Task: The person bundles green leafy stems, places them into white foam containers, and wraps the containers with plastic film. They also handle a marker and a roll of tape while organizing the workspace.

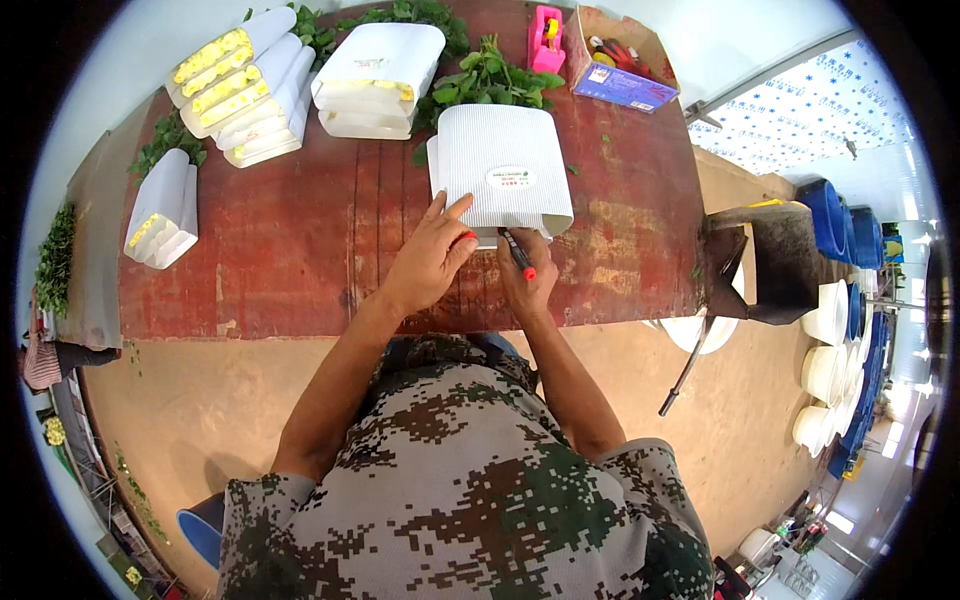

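My right hand (529, 274) holds a marker pen (517, 255) with a red end, at the lower edge of a bundle wrapped in white corrugated cardboard (502, 142). Fingertips of my left hand (431, 251) rest on the wrapper's lower left corner; a small red thing, perhaps the pen's cap, shows at its thumb and forefinger. Green leaves (491, 75) stick out of the wrapper's far end, and an oval label with writing is on its top. The pen's tip is hidden under the wrapper's edge.
More wrapped bundles of yellow flowers (225, 67) lie at the left and back of the red table (285, 247). A pink tape dispenser (546, 41) and an open cardboard box (622, 82) stand at the back right. White tubs (821, 375) stand right of the table.
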Demonstrator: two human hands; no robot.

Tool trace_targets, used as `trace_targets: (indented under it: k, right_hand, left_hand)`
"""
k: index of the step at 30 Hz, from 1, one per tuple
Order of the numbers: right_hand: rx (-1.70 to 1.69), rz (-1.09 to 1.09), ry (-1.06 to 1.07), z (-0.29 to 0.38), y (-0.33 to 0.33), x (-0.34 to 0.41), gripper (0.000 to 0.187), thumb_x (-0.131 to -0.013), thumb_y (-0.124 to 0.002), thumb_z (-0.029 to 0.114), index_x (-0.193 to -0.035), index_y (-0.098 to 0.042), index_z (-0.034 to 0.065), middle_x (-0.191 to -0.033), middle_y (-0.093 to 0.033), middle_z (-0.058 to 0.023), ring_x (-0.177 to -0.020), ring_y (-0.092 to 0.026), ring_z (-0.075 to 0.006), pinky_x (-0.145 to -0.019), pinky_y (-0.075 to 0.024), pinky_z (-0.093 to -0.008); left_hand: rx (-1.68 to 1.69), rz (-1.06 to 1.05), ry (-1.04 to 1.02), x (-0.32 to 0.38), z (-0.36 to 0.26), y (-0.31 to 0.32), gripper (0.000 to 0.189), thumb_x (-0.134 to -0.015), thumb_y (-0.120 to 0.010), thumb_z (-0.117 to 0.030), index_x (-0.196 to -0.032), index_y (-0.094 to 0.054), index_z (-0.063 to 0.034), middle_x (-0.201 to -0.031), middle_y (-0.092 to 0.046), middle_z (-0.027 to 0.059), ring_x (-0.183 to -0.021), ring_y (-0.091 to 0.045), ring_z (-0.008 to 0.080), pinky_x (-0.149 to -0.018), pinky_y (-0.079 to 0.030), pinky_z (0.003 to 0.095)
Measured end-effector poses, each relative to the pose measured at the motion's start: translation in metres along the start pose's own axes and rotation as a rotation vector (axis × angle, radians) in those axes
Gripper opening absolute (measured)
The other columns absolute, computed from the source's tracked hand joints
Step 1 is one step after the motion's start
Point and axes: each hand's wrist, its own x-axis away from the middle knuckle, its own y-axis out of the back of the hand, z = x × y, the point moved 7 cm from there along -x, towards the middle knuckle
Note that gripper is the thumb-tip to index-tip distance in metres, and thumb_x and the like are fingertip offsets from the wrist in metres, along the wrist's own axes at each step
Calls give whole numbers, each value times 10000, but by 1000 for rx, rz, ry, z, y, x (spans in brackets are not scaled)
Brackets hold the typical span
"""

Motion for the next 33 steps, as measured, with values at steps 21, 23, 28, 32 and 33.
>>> trace_targets:
  k: [21,23,28,32,33]
  right_hand:
    - [-33,72,-20,-9,11,-9,177,-797,-683,72,-953,-614,24,-858,-653,-175,-768,-668,-316,-678,-519,-342]
    - [3,99,-56,-12,11,-8,168,-802,-678,70,-949,-615,18,-855,-653,-164,-755,-667,-288,-686,-516,-326]
    - [-183,78,-25,-1,20,11,143,-829,-669,79,-944,-618,11,-793,-637,-117,-715,-631,-187,-688,-507,-297]
    - [-158,289,9,22,7,43,145,-837,-671,84,-952,-616,14,-772,-631,-107,-677,-605,-146,-651,-504,-283]
    - [-162,312,63,32,2,50,145,-840,-668,80,-962,-619,19,-772,-628,-109,-660,-594,-137,-627,-501,-277]
  left_hand:
    - [-20,27,47,-1,1,0,234,-936,-556,-216,-959,-591,15,-1432,-421,195,-1372,-258,457,-1093,-286,470]
    - [-20,33,41,-2,0,0,242,-934,-557,-212,-973,-591,25,-1423,-430,200,-1369,-275,444,-1094,-285,462]
    - [85,-117,24,7,6,19,299,-934,-548,-196,-1100,-579,51,-1325,-515,218,-1262,-454,360,-1050,-355,385]
    - [207,-212,277,39,47,38,369,-956,-508,-230,-1203,-544,42,-1259,-562,209,-1186,-527,319,-998,-398,350]
    - [219,-250,348,49,61,44,382,-963,-496,-243,-1220,-537,37,-1241,-574,206,-1166,-542,311,-985,-406,348]
